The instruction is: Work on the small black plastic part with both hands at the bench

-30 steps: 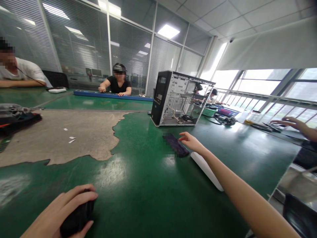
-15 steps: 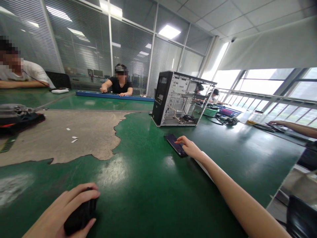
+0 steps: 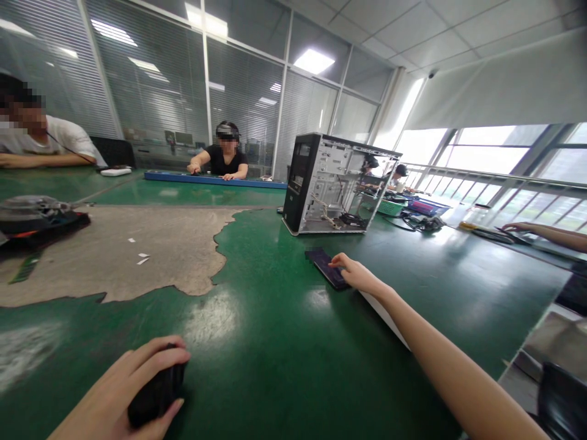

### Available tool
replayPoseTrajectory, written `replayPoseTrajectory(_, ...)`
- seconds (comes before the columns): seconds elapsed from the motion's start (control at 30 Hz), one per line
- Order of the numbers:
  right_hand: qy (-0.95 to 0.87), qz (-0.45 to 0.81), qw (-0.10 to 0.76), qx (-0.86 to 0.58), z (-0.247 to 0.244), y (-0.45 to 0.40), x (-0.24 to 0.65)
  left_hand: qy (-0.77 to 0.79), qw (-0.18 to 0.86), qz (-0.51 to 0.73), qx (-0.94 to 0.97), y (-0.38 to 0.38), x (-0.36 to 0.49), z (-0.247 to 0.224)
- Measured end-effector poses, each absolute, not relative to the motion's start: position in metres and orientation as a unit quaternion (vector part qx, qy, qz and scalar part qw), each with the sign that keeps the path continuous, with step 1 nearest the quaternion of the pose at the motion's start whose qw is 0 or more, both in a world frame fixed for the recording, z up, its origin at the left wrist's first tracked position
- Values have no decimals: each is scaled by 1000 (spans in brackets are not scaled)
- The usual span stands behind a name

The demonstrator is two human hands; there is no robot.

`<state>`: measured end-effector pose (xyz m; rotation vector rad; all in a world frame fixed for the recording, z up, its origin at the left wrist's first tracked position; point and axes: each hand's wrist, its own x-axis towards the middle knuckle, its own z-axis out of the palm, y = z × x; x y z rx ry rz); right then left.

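Right hand (image 3: 360, 275) at the smartphone (image 3: 323, 263) now — fingers loosely bent over the screen, pinching nothing visible. Nearer than the phone, left hand (image 3: 103, 397) curls round a black mouse (image 3: 156, 391) on the worktop (image 3: 266, 342); beyond it, an open computer case (image 3: 298, 189). Tapping calls for a steady fingertip — contact's hard to tell, and the forearm hides part of a white object (image 3: 384, 316).

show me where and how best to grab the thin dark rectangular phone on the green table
Grip the phone by its long edges near the far end, probably best from above: it lies flat on the table, and the right hand is over its near end.
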<state>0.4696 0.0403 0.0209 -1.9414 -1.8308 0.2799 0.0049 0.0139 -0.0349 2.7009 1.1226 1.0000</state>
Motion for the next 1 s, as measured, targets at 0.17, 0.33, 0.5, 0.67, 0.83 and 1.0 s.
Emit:
replayPoseTrajectory(0.17, -666, 108, 218, -705, 34, 22, 466, 355, 21, 327, 876, 13, 6, -31)
replayPoseTrajectory(0.33, -648, 59, 258, -714, 63, -5, 446, 363, 28, 316, 876, 12, 4, -26)
replayPoseTrajectory(0.5, -643, 57, 333, -688, 81, -6, 425, 317, 18, 277, 907, 18, -3, -20)
replayPoseTrajectory(0.67, -589, 71, 429, -681, 63, 28, 368, 317, 11, 287, 904, 13, -2, -17)
replayPoseTrajectory(0.83, -701, 204, 452, -513, 25, 18, 259, 351, 14, 312, 882, 0, 3, -13)
replayPoseTrajectory(1.0, -741, 244, 398, -482, 8, -12, 236, 354, -7, 308, 883, -5, 4, -4)
